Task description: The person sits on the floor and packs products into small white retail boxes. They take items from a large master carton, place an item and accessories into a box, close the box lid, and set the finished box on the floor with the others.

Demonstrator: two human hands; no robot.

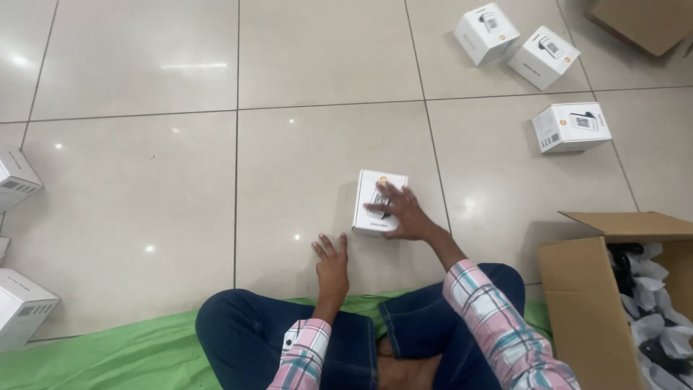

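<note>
- nearest me i see crossed legs in dark jeans (pixel 289 339) on a green mat (pixel 130 357), with pink plaid sleeves (pixel 498 325) running out toward the floor.
- at my right edge an open cardboard box (pixel 585 303) stands on the floor; inside is a jumble of white wrapping and dark items that i can't make out, and the frame cuts the box off.
- my left hand (pixel 332 263) lies flat on the tiled floor (pixel 144 180), fingers spread, grasping nothing, just short of the box ahead.
- my right hand (pixel 401 213) rests palm-down on top of a small white box (pixel 379 202), fingers splayed across its lid; it presses or steadies rather than closes around it, so i'd call it loose contact, not a clenched grip.
- that white box sits on the floor straight ahead of my knees, its long axis running away from me, slightly tilted. the right hand is on it, the left just beside its near corner.
- the hand covers part of the picture on the lid.
- at the left edge, more white boxes (pixel 18 307) are cropped by the frame.
- farther off to the right, three more small white boxes (pixel 570 126) lie scattered, well apart from my hands.
- at the top right corner, a brown cardboard flap (pixel 642 22) is mostly cut off.
</note>
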